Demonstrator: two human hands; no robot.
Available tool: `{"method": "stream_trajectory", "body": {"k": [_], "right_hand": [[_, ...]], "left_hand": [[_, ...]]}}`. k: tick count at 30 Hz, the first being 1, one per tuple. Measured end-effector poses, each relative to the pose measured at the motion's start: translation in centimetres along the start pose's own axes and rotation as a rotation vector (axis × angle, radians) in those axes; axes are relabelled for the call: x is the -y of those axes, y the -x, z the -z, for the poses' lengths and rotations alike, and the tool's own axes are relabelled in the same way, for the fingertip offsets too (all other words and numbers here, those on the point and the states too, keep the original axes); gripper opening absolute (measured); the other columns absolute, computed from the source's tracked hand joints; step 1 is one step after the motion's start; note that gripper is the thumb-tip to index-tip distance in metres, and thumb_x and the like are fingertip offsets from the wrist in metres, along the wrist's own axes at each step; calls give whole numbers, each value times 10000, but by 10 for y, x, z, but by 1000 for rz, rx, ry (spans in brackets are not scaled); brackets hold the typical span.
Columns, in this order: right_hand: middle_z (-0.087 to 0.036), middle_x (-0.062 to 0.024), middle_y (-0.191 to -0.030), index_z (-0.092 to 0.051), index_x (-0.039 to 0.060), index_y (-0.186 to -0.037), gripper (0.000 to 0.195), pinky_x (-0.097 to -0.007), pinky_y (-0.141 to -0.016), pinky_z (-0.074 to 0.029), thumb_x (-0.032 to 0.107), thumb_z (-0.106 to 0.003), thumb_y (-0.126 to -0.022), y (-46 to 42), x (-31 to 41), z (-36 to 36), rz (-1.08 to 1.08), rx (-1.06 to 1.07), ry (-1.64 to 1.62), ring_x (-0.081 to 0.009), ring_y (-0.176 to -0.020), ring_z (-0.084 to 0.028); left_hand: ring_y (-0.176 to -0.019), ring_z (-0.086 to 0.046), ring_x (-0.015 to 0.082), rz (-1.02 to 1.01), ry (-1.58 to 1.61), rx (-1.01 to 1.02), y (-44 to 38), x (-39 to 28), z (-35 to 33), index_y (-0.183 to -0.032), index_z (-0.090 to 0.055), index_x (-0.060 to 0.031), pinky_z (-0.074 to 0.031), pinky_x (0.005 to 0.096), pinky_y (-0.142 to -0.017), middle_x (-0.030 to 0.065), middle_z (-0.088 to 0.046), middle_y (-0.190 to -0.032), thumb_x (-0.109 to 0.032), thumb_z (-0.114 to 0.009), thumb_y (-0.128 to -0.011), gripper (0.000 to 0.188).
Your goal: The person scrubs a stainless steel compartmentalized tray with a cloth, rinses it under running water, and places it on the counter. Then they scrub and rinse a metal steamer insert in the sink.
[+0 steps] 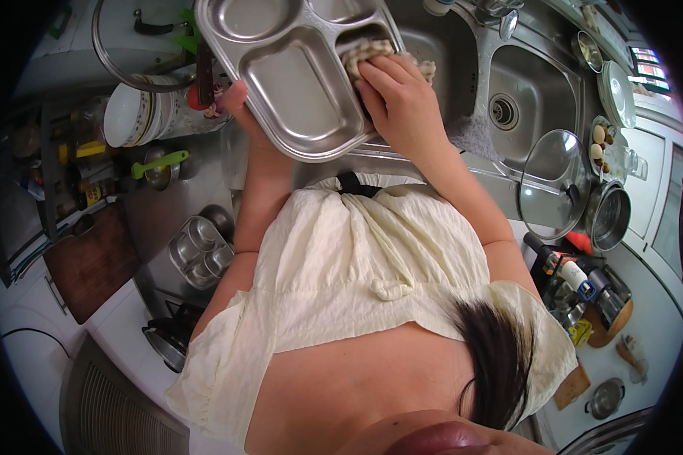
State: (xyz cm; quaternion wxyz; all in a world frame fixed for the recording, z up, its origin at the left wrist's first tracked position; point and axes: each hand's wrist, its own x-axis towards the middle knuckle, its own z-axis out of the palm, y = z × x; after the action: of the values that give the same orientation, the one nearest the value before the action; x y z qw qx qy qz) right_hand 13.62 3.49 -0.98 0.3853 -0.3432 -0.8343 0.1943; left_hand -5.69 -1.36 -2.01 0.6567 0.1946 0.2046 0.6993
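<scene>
A divided stainless-steel tray (296, 85) is tilted up over the sink's front edge, its compartments facing me. My left hand (245, 108) grips the tray's left edge, the thumb showing at the rim and the other fingers hidden behind it. Against the small right compartment, my right hand (395, 94) presses a checked cloth (367, 54), which bunches out past the tray's right rim. Behind the tray lies a sink basin (444, 57), partly covered by it.
A second basin (532, 108) is to the right, with a glass lid (553, 185) and a metal pot (608, 216) beside it. Stacked bowls (131, 114) stand at left. Another divided tray (202, 250) lies on the left counter. Plates (617, 94) and eggs (597, 142) are at far right.
</scene>
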Motion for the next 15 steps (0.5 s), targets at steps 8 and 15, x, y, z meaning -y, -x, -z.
{"method": "stream_trajectory", "body": {"k": [8,15], "right_hand": [[-583,-185,-1058,-492,-5,-1195,321,-348,-842,-436,50,-464,-880,-3,6,4,-203,216,-472,-325,-974,-562],[-614,-183,-797,-598,29,-979,230,-419,-711,-464,74,-498,-777,-1,8,22,-162,418,-320,-355,-782,-584]], "left_hand": [[-1012,-565,174,5,-77,-1,2,4,-10,-1171,-528,-22,-447,321,-889,88,-593,-1128,-609,-282,-871,703],[-993,-556,138,-115,-320,-270,4,2,-17,-1118,-550,-41,-440,292,-885,57,-598,-1083,-583,-281,-894,645]]}}
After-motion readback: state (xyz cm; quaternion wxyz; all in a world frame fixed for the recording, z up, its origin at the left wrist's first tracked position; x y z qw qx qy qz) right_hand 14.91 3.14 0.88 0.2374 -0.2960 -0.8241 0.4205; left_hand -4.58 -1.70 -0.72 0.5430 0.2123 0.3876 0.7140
